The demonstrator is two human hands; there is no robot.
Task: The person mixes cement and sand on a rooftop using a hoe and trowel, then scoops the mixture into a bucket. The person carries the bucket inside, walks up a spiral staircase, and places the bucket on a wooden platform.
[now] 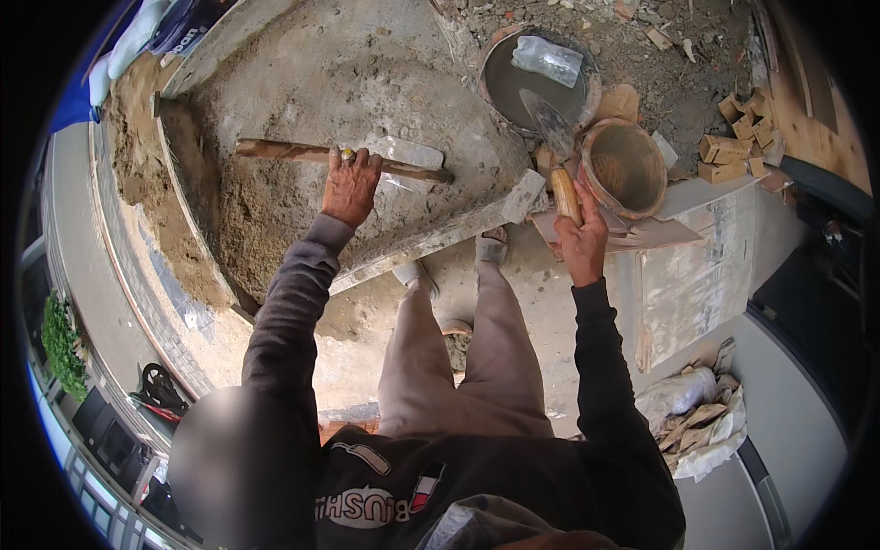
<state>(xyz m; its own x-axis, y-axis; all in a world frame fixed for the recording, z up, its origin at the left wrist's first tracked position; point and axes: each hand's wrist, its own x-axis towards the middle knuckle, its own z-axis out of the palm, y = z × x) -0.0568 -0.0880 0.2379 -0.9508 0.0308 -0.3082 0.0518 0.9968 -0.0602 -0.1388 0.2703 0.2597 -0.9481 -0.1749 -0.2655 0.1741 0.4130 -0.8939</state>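
My left hand [352, 185] is closed around a long, rough wooden stick [289, 149] held crosswise above the grey mortar bed. Partly behind the stick's right part shows a shiny pale flat piece [408, 151]; whether the two are joined I cannot tell. On the right, my right hand [583, 238] grips the wooden handle of a pointed trowel [550, 124], its blade directed away from me over the rim of a round tub [589, 99] of grey liquid. A clear plastic bottle [548, 60] lies in that tub. Close beside the trowel handle stands a smaller clay-coloured bucket [662, 179] with murky contents.
Low mortar-covered boards [431, 240] edge the bed. Small cardboard-coloured blocks [729, 151] and rubble [642, 46] lie at the far right. A mortar-stained board [697, 266] is right of my legs, with a sack of scraps [701, 403] nearer. Another person's blurred head is at lower left.
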